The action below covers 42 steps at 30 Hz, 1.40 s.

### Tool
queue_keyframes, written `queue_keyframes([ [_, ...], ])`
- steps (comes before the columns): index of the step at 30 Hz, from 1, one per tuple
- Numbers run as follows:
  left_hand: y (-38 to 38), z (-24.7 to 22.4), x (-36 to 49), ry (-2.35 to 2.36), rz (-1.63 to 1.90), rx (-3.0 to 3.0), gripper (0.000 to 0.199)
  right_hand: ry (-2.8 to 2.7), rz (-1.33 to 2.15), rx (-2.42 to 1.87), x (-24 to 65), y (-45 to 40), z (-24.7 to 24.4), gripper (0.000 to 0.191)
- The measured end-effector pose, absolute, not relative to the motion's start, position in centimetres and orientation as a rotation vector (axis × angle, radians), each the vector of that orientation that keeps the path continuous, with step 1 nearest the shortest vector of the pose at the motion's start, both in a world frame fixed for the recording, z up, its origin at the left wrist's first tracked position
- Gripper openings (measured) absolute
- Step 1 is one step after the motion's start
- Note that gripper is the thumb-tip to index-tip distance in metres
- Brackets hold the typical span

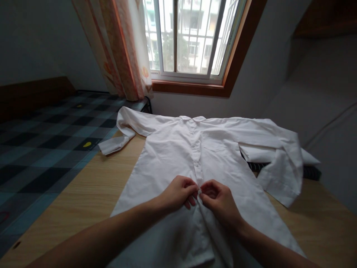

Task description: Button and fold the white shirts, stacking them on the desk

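A white long-sleeved shirt [167, 156] lies front up on a wooden table [122, 167], its collar toward the window. Its placket runs down the middle, with buttons showing above my hands; below them the two front edges hang apart. My left hand [181, 191] pinches the placket from the left, fingers curled. From the right, my right hand [219, 197] pinches the same spot, thumb and forefinger closed on the edge. A small button [199, 192] shows between the fingertips. Whether it sits in its hole cannot be made out.
To the left is a bed with a checked cover [55, 137]. A barred window [189, 41] and an orange-patterned curtain [119, 48] are behind the table. Folded white cloth [309, 157] and a dark striped item [312, 173] lie under the right sleeve.
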State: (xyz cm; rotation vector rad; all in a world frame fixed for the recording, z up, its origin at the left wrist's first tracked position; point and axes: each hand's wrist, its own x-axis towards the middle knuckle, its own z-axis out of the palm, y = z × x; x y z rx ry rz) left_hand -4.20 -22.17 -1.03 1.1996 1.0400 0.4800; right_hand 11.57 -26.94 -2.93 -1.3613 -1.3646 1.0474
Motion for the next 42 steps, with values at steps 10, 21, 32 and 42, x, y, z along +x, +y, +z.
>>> queue_keyframes([
  [10,-22.3,-1.1,-4.4,1.076,0.447,1.409,0.009,-1.265,1.169,-1.363,11.8,-26.7,-3.2,0.016],
  [21,-22.2,0.0,-4.3,1.065,0.286,1.332,0.013,-1.252,1.122,-1.306,11.7,-26.7,-3.5,0.007],
  [32,-22.1,-0.5,-4.4,1.044,0.358,1.172,0.010,-1.328,1.057,-1.300,11.7,-27.0,-3.2,0.008],
  [42,-22.4,-0.6,-3.9,1.099,0.426,1.106,0.021,-1.457,0.898,-1.430,11.3,-27.2,-2.7,0.003],
])
